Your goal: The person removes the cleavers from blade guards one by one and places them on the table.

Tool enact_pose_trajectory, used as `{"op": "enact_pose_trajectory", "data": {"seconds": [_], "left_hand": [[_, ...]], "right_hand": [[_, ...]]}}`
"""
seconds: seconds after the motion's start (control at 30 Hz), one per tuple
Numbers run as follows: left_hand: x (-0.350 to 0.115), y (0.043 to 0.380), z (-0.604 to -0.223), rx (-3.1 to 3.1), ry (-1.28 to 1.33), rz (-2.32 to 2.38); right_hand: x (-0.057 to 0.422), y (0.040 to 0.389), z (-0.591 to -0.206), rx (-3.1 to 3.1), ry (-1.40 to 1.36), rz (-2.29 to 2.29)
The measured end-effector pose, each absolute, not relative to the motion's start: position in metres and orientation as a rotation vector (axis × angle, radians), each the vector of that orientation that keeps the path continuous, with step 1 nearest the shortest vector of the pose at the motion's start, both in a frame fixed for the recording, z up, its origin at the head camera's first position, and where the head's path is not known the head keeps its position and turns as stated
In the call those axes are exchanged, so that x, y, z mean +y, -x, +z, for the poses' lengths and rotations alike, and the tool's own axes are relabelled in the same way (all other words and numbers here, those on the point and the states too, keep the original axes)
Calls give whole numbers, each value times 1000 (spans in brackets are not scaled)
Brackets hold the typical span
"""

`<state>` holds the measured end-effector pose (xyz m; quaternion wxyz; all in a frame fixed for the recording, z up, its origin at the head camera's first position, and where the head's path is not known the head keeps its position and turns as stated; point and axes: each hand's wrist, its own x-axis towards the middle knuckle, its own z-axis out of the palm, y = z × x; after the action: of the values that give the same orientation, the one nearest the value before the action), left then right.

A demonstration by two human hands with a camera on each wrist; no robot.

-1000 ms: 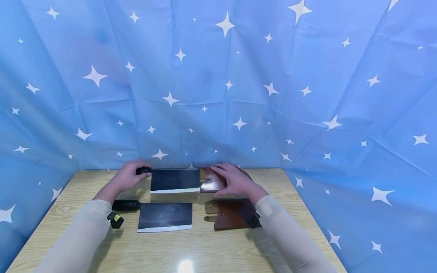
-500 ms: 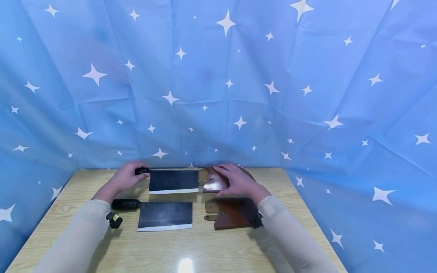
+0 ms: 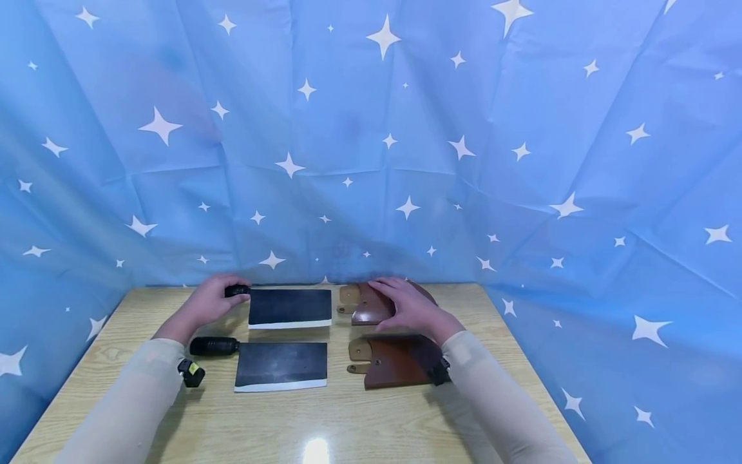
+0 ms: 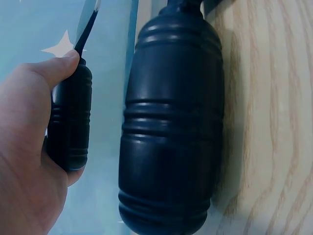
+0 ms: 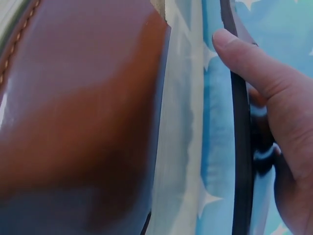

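My left hand (image 3: pixel 210 304) grips the black ridged handle (image 4: pixel 73 115) of the far cleaver (image 3: pixel 290 306). Its dark blade has a pale cutting edge facing me. To the right, my right hand (image 3: pixel 414 309) holds the far brown leather sheath (image 3: pixel 371 308), thumb along its near side. The sheath's tan strap tabs (image 3: pixel 350 295) point at the blade's end, with a narrow gap between them. In the right wrist view this sheath shows as a dark edge (image 5: pixel 241 147) beside the thumb; the far fingers are mostly hidden behind it.
A second cleaver (image 3: pixel 281 366) lies on the wooden table (image 3: pixel 261 425) in front of the first, handle to the left. Right of it lies a second leather sheath (image 3: pixel 397 364), partly under the right forearm. A blue star-printed curtain (image 3: pixel 348 129) stands behind the table's back edge.
The far cleaver has shifted left with my left hand, and the far sheath right with my right hand. Blade and strap tabs, together before, now stand apart.
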<state>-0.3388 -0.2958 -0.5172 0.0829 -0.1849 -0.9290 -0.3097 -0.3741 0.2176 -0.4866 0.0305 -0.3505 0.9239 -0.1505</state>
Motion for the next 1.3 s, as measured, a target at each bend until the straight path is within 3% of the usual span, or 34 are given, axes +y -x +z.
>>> {"op": "enact_pose_trajectory", "data": {"seconds": [1.3], "left_hand": [[-298,346,-533,-2883,456,-916]], "right_hand": [[231,391,-516,2784,1043,-455]]}}
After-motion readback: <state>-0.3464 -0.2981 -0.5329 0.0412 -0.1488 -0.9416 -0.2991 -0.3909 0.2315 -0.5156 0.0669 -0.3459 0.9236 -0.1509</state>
